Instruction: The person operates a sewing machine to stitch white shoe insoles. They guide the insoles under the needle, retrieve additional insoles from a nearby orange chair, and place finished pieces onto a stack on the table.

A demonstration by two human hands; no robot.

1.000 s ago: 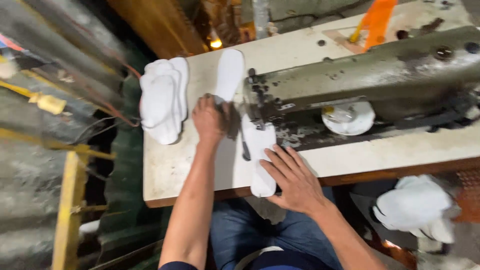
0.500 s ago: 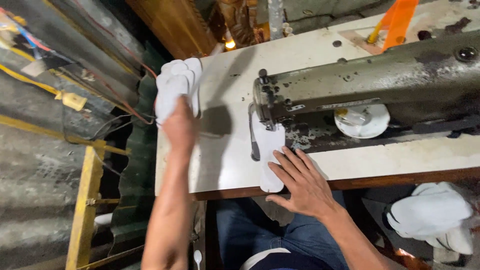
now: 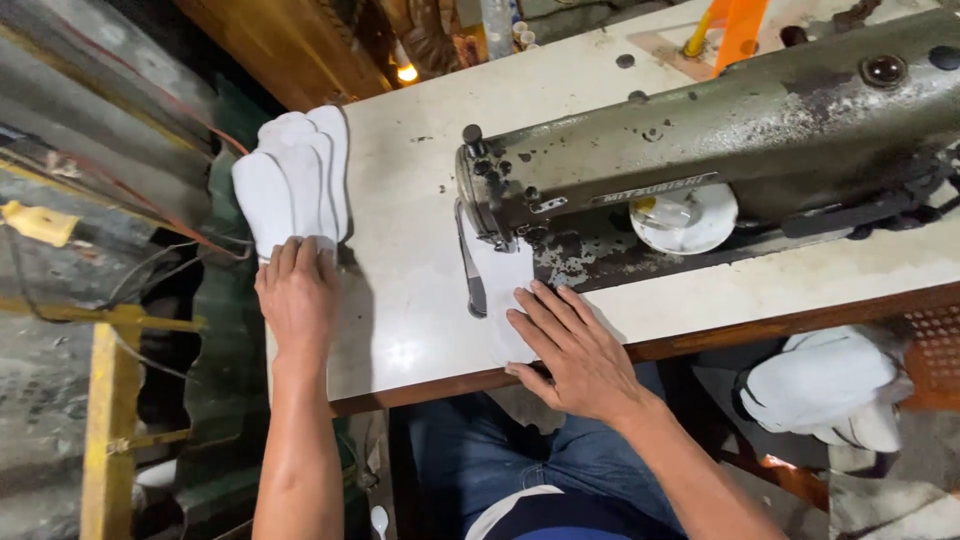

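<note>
- Two hands on the table (image 3: 400, 330): my left hand (image 3: 297, 295) lay open, fingertips touching the white insole stack (image 3: 295, 180) at the table's left edge.
- My right hand (image 3: 572, 345) pressed flat and open on a white insole piece (image 3: 505, 275) under the sewing machine (image 3: 720, 150).

the stacked white insole-shaped pieces (image 3: 296, 180) under the left hand (image 3: 296, 300) look like soft, matt cloth or foam. the white flat piece (image 3: 510, 285) beneath the right hand (image 3: 572, 345) has the same dull finish. the grey-green metal sewing machine (image 3: 720, 130) is worn, its paint chipped and rust-spotted. the cream tabletop (image 3: 420, 200) is smooth with a slight sheen, edged in bare brown wood. the blue trousers (image 3: 470, 460) look like denim.
</note>
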